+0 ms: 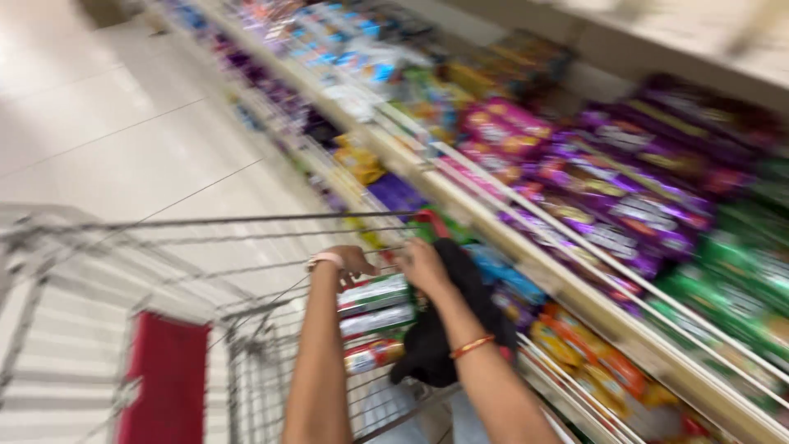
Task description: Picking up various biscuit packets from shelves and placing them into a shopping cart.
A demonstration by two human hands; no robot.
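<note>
Pale glossy floor tiles (pixel 123 140) stretch away on the left of a shop aisle, and long shelves (pixel 493 238) of wrapped snacks run along the right, all smeared by motion blur. Purple packets (pixel 625 214) fill the upper rack, green packets (pixel 731 288) sit further right, and orange packets (pixel 592 362) lie on the lower one.

Both arms reach forward over a wire shopping cart (pixel 246 345). The left hand (pixel 349 261), with a pale band at the wrist, is curled at the far rim of the cart above a stack of flat green and white packets (pixel 374 308); it seems to touch the topmost one, though the blur makes it impossible to tell whether the fingers pinch it or just rest there. The right hand (pixel 423 265), with an orange thread bracelet on the forearm, is bent over the same spot, fingers drawn together, beside a black cloth bag (pixel 452 321) that hangs against the cart's right side.

Handling here probably goes best with the packets kept flat and square on the stack, so they do not slide through the wire mesh. The black bag crowds the right hand, and the shelf edge stands just beside the cart, leaving little room on that side. A red panel (pixel 164 378) sits in the cart's near section.
</note>
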